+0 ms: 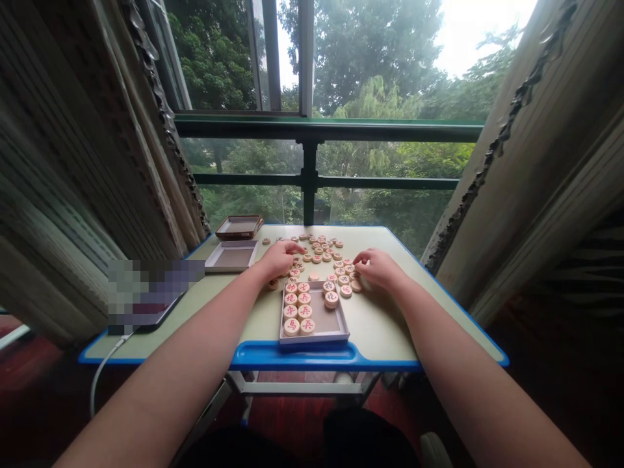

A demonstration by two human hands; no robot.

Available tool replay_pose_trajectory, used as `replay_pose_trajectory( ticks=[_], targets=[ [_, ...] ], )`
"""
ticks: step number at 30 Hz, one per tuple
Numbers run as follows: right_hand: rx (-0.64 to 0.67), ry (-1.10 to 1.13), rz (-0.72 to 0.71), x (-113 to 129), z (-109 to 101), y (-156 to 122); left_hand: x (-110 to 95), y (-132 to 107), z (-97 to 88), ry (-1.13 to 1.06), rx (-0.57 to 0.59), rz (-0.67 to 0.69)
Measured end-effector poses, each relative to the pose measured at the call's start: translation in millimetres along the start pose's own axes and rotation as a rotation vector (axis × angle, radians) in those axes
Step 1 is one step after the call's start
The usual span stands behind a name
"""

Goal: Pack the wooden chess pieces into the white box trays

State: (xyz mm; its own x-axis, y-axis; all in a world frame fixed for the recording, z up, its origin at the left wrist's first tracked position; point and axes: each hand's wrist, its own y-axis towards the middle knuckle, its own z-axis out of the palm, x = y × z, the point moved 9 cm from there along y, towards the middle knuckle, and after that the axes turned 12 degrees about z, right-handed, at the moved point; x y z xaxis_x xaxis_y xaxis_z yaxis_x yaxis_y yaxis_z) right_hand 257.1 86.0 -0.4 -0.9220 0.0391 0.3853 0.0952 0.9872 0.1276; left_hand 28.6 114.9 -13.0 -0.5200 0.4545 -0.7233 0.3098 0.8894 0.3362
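Observation:
Round wooden Chinese chess pieces [316,258] with red or dark characters lie scattered across the table's middle and far part. My left hand [279,257] reaches over the left side of them, fingers stretched to the right; some pieces beneath it are hidden. At the cluster's right side, my right hand [377,266] has bent fingers, thumb and fingertips apart beside the pieces [349,268]. I see nothing held in either hand. Nearest me, a shallow open box [329,324] holds two columns of red-lettered pieces [291,311] along its left, with dark-lettered pieces [331,299] at its upper right.
A shallow light box part [232,267] and a brown-edged box [238,235] sit at the far left of the blue-rimmed table [390,331]. A partly blurred-out device [158,315] with a white cable [100,370] lies left. Behind are a green railing [390,130] and window.

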Motion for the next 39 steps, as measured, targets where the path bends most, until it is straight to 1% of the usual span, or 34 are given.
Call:
replay_pose_trajectory(
  ticks=[2,5,11,15,17,21,24,28,30,35,37,39],
  targets=[
    [0.046,0.016,-0.021,3,3,-2,1,0,1.8,0.070,0.028,0.012],
    [0.071,0.038,-0.034,6,6,-4,0,0,6.7,0.132,0.091,0.035],
    [0.033,0.049,-0.057,7,4,-3,-10,-3,0.7,0.176,0.057,0.064],
    [0.063,0.046,-0.086,12,5,-6,-12,-5,3.7,0.210,0.095,0.068],
    [0.066,0.057,-0.110,16,4,-9,-14,-4,4.4,0.223,0.094,0.086],
    [0.019,0.108,-0.176,25,-1,-14,-17,-4,0.5,0.249,0.050,0.106],
    [-0.005,0.115,-0.223,30,0,-15,-17,-5,1.1,0.271,0.072,0.097],
    [0.040,0.062,-0.207,28,9,-11,-14,-4,3.6,0.254,0.103,0.089],
    [0.048,0.059,-0.197,26,10,-10,-14,-3,3.9,0.244,0.102,0.101],
    [0.005,0.051,-0.150,20,4,-8,-17,-3,4.9,0.259,0.114,0.143],
    [0.003,0.052,-0.168,22,4,-9,-19,-3,5.4,0.266,0.120,0.150],
    [0.029,0.061,-0.218,29,7,-12,-21,-3,5.6,0.277,0.120,0.157]
  ],
)
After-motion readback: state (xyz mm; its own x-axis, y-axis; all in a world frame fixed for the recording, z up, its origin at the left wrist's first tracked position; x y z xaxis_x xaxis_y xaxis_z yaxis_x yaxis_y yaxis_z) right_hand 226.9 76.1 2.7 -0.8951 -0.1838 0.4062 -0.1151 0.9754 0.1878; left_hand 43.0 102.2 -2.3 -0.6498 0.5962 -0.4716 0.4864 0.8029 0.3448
